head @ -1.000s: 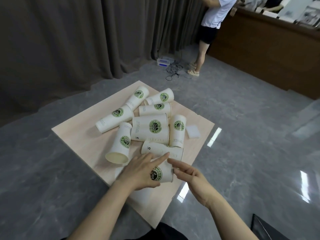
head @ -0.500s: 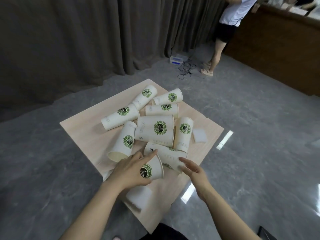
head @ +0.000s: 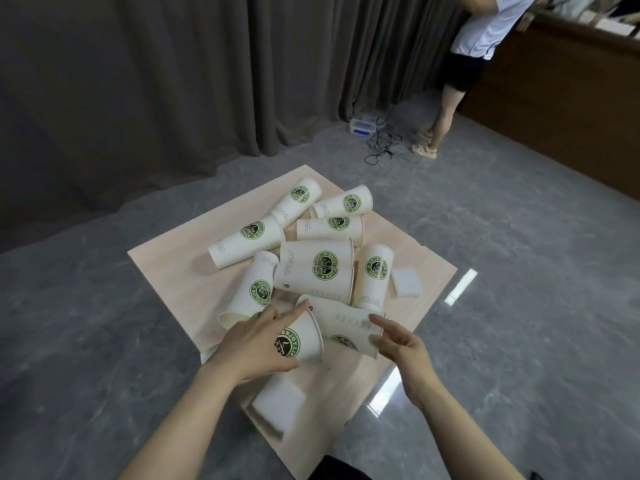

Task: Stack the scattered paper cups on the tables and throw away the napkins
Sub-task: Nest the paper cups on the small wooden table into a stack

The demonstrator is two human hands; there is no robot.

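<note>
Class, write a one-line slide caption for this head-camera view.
Left hand grips a paper cup; right hand reaches beside it over the cup-strewn table.

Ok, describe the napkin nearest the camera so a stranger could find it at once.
Start at the pale wooden table and go to its near corner. The napkin lies flat there, just below the left hand. It is a plain white folded square, unlike the logo-printed cups.

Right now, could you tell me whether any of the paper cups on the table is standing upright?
No: every paper cup visible on the table lies on its side, including the one the left hand grips.
</note>
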